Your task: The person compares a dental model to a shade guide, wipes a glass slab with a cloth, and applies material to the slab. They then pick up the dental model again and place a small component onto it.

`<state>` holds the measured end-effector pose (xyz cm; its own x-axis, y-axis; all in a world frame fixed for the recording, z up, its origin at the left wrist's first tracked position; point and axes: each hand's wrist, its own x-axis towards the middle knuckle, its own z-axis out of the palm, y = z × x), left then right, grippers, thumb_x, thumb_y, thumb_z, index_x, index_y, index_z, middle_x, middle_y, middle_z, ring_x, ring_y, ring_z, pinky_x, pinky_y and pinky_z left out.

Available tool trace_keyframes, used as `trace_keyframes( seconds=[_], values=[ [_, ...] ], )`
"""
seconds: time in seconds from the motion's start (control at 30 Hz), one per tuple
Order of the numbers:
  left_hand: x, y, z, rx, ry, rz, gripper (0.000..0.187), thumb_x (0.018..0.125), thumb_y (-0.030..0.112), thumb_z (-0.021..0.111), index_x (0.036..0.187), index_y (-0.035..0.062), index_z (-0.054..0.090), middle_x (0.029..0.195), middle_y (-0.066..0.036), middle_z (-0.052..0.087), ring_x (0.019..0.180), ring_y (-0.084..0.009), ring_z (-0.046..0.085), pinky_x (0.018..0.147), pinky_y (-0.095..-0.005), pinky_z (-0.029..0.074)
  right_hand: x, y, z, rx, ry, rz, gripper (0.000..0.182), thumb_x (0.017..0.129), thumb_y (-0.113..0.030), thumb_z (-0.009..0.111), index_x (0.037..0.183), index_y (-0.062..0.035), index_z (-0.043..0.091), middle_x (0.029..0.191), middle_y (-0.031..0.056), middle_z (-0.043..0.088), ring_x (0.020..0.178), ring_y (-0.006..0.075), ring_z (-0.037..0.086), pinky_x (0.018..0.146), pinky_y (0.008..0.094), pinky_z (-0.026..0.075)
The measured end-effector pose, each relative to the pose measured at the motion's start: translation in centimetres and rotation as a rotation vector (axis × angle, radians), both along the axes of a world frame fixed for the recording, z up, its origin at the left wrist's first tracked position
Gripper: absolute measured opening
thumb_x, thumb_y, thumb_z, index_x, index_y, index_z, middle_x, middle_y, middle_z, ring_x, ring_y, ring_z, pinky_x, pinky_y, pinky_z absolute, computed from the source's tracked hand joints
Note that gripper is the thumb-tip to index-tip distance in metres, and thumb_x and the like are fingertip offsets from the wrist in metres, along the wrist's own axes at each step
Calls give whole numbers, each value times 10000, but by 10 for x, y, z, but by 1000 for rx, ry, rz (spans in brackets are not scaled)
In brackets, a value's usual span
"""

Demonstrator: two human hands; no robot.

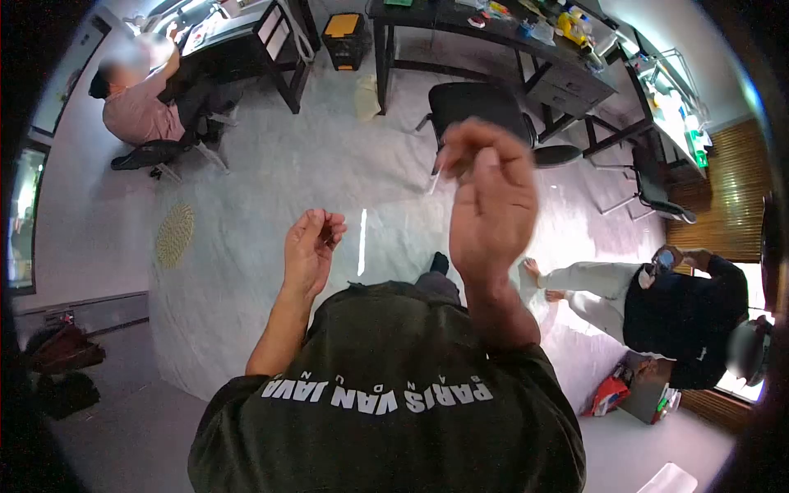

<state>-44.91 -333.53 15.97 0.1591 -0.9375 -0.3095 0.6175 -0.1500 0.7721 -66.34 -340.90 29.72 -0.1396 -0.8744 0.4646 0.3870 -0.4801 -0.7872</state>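
Note:
My right hand [491, 197], raised in front of my chest and blurred by motion, has its fingers curled in. A thin white stick [436, 180] pokes down out of its fingertips; its exact kind cannot be made out. Lower and to the left is my left hand [309, 251], thumb and fingers curled together. Whatever its fingers may hold is hidden or too small to see. Both hands are in the air above the floor, apart from each other.
A black chair [477, 107] stands ahead, by a dark desk [460, 45] with assorted items. One person [140, 115] sits at a desk at the upper left. Another person [674, 320] is at the right. A black-and-yellow bin [343, 41] and a round woven mat [175, 236] are on the floor.

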Motion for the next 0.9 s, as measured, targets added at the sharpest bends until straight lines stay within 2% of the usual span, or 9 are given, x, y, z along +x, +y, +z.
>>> trace_keyframes(
  seconds=[0.1, 0.17, 0.37, 0.47, 0.53, 0.63, 0.67, 0.8, 0.9],
  values=[
    [-41, -4, 11, 3, 9, 27, 232, 1075, 307, 619, 1080, 77, 647, 994, -64, 710, 899, -160, 667, 813, -314, 540, -54, 26, -19, 411, 250, 177, 231, 1077, -165, 537, 1085, 26, 666, 710, 1, 603, 657, 54, 515, 608, 245, 403],
    [-75, -25, 11, 9, 56, 33, 220, 1076, 303, 619, 1065, 85, 647, 990, -58, 710, 903, -158, 669, 811, -317, 540, -81, 20, -42, 416, 97, 314, 211, 1075, -121, 538, 992, 25, 666, 667, 4, 581, 610, 34, 476, 552, 250, 367],
    [-153, -40, 25, 17, 101, -19, 229, 1071, 316, 624, 1032, 91, 621, 973, -58, 693, 883, -163, 651, 823, -315, 516, -126, 10, -59, 446, 329, 393, 165, 1051, -89, 604, 945, 15, 676, 761, 8, 621, 730, 65, 577, 660, 238, 451],
    [-171, -40, 28, -14, 60, -21, 240, 1067, 321, 630, 1031, 85, 613, 972, -65, 684, 882, -163, 637, 832, -314, 503, -135, 2, -54, 395, 285, 444, 113, 1036, -33, 597, 1035, 43, 680, 948, 80, 663, 868, 118, 616, 769, 267, 485],
    [-174, -43, 22, -43, 87, -30, 229, 1076, 295, 621, 1039, 69, 623, 986, -76, 709, 893, -154, 664, 838, -299, 516, -145, -5, -45, 310, 358, 437, 67, 994, 13, 644, 1052, 14, 677, 1031, 100, 682, 907, 134, 631, 758, 266, 494],
    [-164, -52, 24, -86, 50, -27, 225, 1066, 295, 634, 1035, 73, 619, 979, -76, 694, 892, -164, 648, 836, -308, 508, -155, -21, -4, -316, 455, -85, 166, 977, 32, 638, 1140, 9, 661, 1048, 107, 681, 898, 167, 634, 773, 283, 497],
    [-164, -48, 26, -80, 28, -22, 226, 1059, 302, 642, 1031, 79, 614, 972, -73, 680, 889, -172, 634, 834, -316, 500, -160, -30, 20, -466, 418, -121, 171, 977, 26, 640, 1146, 10, 660, 1059, 110, 680, 908, 170, 634, 781, 287, 496],
    [-165, -45, 35, -77, 12, 8, 213, 1086, 270, 606, 1041, 65, 639, 986, -64, 714, 879, -135, 649, 846, -303, 518, -161, -56, 97, -897, 300, -79, 193, 978, 2, 646, 1171, 12, 656, 1104, 124, 674, 951, 182, 632, 813, 301, 491],
    [-160, -38, 38, -34, -88, -13, 216, 1075, 274, 622, 1030, 63, 643, 969, -59, 701, 872, -136, 641, 845, -306, 517, -146, -66, 115, -961, 275, -14, 213, 979, -16, 651, 1190, 13, 653, 1137, 135, 670, 983, 190, 630, 837, 312, 487]
  ],
)
